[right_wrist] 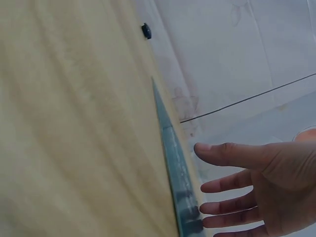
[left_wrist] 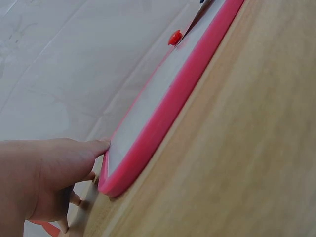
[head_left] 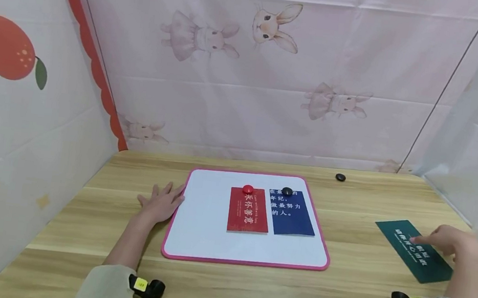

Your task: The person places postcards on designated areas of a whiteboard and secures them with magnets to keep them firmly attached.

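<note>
A whiteboard with a pink frame (head_left: 206,243) lies on the table, bearing a red card (head_left: 248,219) under a red magnet (head_left: 248,189) and a dark blue card (head_left: 293,219) under a black magnet (head_left: 287,191). My left hand (head_left: 163,204) is spread on the table at the board's left side, its thumb (left_wrist: 101,146) touching the frame in the left wrist view. At the right, a green card (head_left: 401,236) with white writing lies flat. Over it is my right hand (head_left: 463,243); in the right wrist view its fingers (right_wrist: 229,205) are extended, close to the card, pinching nothing.
A loose black magnet (head_left: 340,177) lies near the table's back edge, right of the board. Printed cloth walls (head_left: 233,119) enclose the wooden table (head_left: 258,294) at the back and both sides.
</note>
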Motion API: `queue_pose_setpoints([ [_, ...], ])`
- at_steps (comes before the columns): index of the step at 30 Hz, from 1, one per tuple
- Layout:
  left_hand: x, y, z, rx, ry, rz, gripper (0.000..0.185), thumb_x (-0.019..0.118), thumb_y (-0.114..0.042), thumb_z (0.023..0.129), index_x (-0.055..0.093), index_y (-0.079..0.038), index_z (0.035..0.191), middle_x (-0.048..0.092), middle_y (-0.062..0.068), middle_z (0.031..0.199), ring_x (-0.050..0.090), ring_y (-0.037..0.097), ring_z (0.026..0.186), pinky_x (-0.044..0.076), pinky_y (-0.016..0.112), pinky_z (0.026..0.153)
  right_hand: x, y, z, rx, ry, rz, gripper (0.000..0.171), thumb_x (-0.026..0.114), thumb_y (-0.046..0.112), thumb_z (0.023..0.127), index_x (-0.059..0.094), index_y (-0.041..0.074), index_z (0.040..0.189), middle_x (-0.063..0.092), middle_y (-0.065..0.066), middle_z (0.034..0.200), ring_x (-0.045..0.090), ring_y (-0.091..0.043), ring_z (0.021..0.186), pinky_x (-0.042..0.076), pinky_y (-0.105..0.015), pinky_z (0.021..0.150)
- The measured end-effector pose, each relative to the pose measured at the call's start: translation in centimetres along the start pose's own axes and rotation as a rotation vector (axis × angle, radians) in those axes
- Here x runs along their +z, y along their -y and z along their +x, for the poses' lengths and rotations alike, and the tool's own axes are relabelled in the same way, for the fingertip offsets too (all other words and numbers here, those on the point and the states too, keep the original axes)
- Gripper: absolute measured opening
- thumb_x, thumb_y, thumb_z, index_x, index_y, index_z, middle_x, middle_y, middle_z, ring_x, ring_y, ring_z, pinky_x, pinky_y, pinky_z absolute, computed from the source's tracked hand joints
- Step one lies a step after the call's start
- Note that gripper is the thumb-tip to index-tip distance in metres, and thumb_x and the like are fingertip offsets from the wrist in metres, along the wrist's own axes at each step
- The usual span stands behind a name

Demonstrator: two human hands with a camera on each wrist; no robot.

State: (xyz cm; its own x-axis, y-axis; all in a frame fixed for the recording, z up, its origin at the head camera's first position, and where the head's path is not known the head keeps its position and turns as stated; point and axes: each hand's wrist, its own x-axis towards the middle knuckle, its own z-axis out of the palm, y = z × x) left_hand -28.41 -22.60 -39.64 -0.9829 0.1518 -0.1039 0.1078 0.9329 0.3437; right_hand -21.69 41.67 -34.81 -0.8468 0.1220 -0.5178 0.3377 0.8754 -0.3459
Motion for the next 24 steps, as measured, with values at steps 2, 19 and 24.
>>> queue_pose_setpoints([
  [2, 0.1, 0.0, 0.0, -0.001, 0.003, 0.003, 0.053, 0.029, -0.038, 0.1, 0.022, -0.015, 0.147, 0.012, 0.025, 0.148, -0.004, 0.054, 0.128, -0.009, 0.075, 0.085, 0.3, -0.2, 0.2, 0.032, 0.018, 0.032, 0.108, 0.063, 0.06, 0.075, 0.024, -0.031, 0.116, 0.031, -0.05, 0.113, 0.034, -0.061, 0.104, 0.034, -0.062, 0.086],
  [19, 0.0, -0.3, 0.0, -0.002, 0.001, 0.008, 0.052, 0.029, -0.038, 0.1, 0.023, -0.015, 0.147, 0.012, 0.025, 0.148, -0.003, 0.054, 0.129, -0.008, 0.076, 0.085, 1.1, 0.3, 0.0, 0.117, -0.055, -0.003, 0.099, 0.063, 0.048, 0.081, 0.019, -0.034, 0.114, 0.031, -0.048, 0.109, 0.036, -0.054, 0.101, 0.03, -0.061, 0.091],
  [24, 0.2, -0.1, 0.0, -0.008, 0.008, 0.009, 0.053, 0.028, -0.039, 0.1, 0.022, -0.016, 0.147, 0.011, 0.024, 0.148, -0.004, 0.053, 0.129, -0.008, 0.075, 0.085, 1.2, 0.2, 0.1, 0.182, -0.088, 0.095, 0.091, 0.062, 0.04, 0.084, 0.018, -0.032, 0.116, 0.033, -0.045, 0.107, 0.037, -0.05, 0.099, 0.031, -0.058, 0.091],
])
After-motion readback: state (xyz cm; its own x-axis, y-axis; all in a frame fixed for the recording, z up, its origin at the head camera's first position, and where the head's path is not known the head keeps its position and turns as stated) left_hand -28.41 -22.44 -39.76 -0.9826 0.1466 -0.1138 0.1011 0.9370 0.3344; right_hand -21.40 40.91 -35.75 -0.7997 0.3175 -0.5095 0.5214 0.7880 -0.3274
